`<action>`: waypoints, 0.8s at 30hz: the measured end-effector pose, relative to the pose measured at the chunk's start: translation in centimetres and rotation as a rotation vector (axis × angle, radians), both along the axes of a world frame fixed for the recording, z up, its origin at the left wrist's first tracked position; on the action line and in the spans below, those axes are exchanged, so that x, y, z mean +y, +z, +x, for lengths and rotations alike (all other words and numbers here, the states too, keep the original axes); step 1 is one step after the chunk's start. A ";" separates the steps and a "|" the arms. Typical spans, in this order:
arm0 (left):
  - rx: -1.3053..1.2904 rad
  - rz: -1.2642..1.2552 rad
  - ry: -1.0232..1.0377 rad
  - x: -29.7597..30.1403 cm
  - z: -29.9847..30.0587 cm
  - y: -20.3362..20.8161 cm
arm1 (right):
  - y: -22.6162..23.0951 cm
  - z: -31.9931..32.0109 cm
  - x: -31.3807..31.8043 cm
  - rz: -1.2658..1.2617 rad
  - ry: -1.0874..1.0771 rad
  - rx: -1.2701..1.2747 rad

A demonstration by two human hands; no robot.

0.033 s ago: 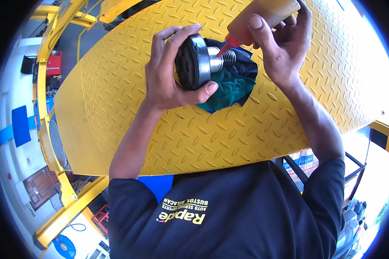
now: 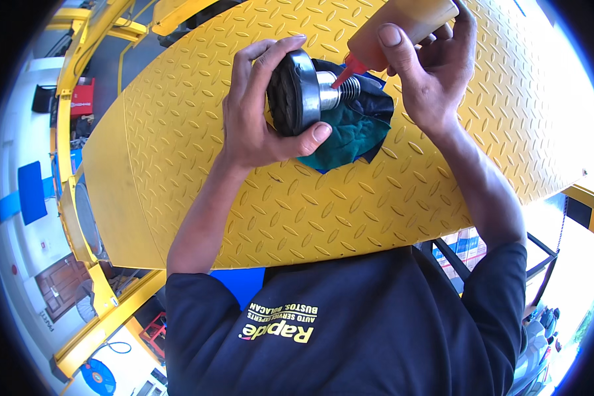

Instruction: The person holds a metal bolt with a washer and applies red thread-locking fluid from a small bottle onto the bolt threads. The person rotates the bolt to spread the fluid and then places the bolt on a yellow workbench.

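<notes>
My left hand [image 2: 247, 109] is wrapped round a round black rubber-faced lift pad [image 2: 301, 92], thumb at its lower rim. A shiny metal collar and a threaded screw [image 2: 352, 88] stick out of the pad to the right. In my right hand [image 2: 435, 86] a squeeze bottle [image 2: 402, 33] of amber-orange colour is tilted downward. Its red nozzle [image 2: 352, 66] points at the metal shaft, with the tip at or just over the collar where the thread starts. Beneath the screw lies a crumpled dark green and navy cloth [image 2: 350, 135].
The cloth rests on a yellow diamond-plate metal surface [image 2: 297, 211] in front of my torso. Yellow steel beams [image 2: 66, 119] run along the left. A red box [image 2: 82, 99] and a blue reel [image 2: 99, 376] stand farther off. A dark metal frame [image 2: 541, 270] is at the right.
</notes>
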State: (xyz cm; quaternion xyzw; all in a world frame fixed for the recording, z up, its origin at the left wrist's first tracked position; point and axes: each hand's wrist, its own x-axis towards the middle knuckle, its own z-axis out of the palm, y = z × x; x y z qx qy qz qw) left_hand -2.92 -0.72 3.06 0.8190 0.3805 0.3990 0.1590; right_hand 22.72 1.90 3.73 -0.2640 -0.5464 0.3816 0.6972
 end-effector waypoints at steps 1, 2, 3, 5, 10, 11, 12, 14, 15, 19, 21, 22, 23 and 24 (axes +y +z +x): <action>-0.029 0.007 -0.008 0.2 0.0 -0.2 | -0.2 -0.1 0.1 0.013 -0.015 -0.004; -0.057 0.013 -0.018 0.5 -0.1 -0.6 | -0.4 -0.2 0.3 0.026 -0.032 -0.008; -0.086 0.020 -0.027 0.6 -0.1 -0.9 | -0.4 -0.2 0.3 0.023 -0.035 -0.010; -0.062 0.049 -0.053 0.8 -0.2 -0.8 | -0.3 -0.1 0.5 0.010 -0.031 -0.013; -0.048 0.135 -0.134 1.3 0.0 -0.9 | 0.0 0.0 0.4 0.003 0.003 0.004; -0.048 0.137 -0.144 1.4 0.0 -1.0 | -0.1 0.1 0.5 0.025 0.001 0.001; -0.049 0.138 -0.153 1.4 -0.1 -1.0 | -0.2 0.1 0.6 0.048 0.000 -0.002; -0.047 0.125 -0.154 1.4 -0.1 -1.0 | -0.9 -0.1 1.2 0.111 -0.014 0.016; -0.046 0.119 -0.155 1.4 -0.1 -1.0 | -1.1 0.0 1.1 0.106 -0.019 0.012; -0.047 0.115 -0.173 1.3 -0.2 -0.9 | 0.2 0.0 0.3 0.013 -0.022 -0.016; -0.048 0.120 -0.176 1.3 -0.1 -1.0 | -0.1 0.1 0.5 0.004 -0.011 0.004; -0.046 0.114 -0.176 1.3 -0.2 -1.0 | -0.1 0.0 0.6 0.020 -0.006 0.003; -0.045 0.108 -0.176 1.3 -0.3 -1.0 | -0.1 0.0 0.6 0.035 -0.001 0.001; -0.044 0.103 -0.177 1.3 -0.3 -1.0 | -0.1 0.0 0.7 0.050 0.004 0.000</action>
